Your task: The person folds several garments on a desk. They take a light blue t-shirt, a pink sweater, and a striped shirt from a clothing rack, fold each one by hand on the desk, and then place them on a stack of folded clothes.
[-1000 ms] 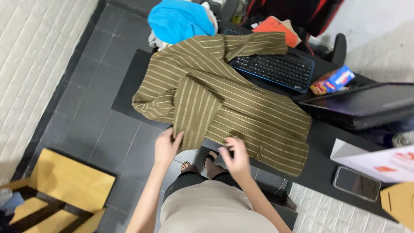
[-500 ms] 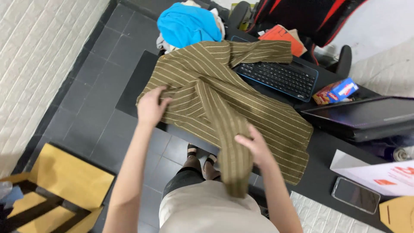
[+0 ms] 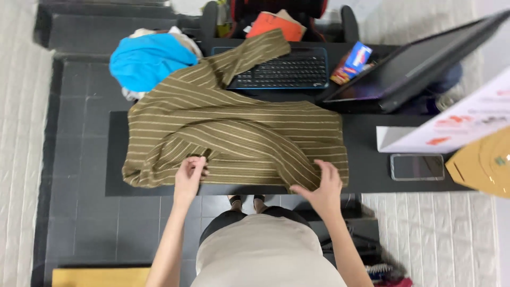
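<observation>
An olive-brown shirt with thin cream stripes (image 3: pixel 239 133) lies spread on a black table (image 3: pixel 366 159). One sleeve reaches up over a black keyboard (image 3: pixel 287 69); the other sleeve is folded across the body. My left hand (image 3: pixel 189 175) pinches the cloth near the front hem, left of centre. My right hand (image 3: pixel 321 183) lies flat with fingers apart on the lower right corner of the shirt, at the table's near edge.
A bright blue cloth bundle (image 3: pixel 149 61) sits at the table's back left. A laptop (image 3: pixel 409 69), a small colourful box (image 3: pixel 350 62), a phone (image 3: pixel 417 166), a white card (image 3: pixel 451 127) and a brown cardboard piece (image 3: pixel 483 165) stand to the right. Dark floor tiles lie below.
Both hands have drawn back to the near edge of the shirt. The sleeve that hung off the table now lies folded across the body. The view has swung squarer to the table.
</observation>
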